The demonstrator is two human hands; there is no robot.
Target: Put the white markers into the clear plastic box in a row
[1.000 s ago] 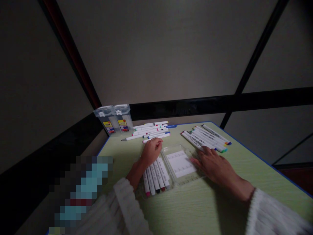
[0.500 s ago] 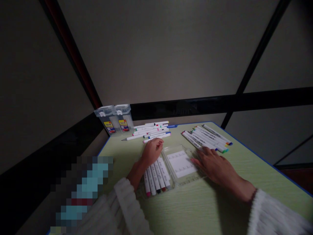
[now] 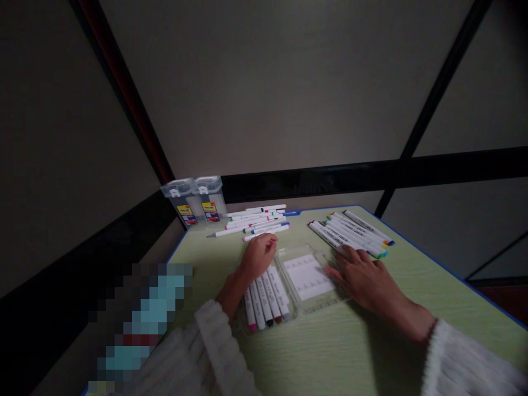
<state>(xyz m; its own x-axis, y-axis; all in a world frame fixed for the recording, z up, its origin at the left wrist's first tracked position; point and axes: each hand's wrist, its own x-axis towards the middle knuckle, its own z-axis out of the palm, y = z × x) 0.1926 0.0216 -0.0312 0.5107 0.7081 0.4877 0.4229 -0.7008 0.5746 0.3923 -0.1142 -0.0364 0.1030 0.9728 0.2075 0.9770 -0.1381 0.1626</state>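
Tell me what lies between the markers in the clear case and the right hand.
The head view shows the white card, lying in the other half of the open clear case, between those markers and the right hand.

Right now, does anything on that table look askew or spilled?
Mildly: the back pile of markers lies loose and overlapping, its ends uneven, which looks untidy beside the neat row of markers in the open clear case. No spill or damage stands out.

the clear case (image 3: 319, 302) lies open on the counter (image 3: 313, 352), 5 capped white markers (image 3: 269, 300) side by side in its left half.
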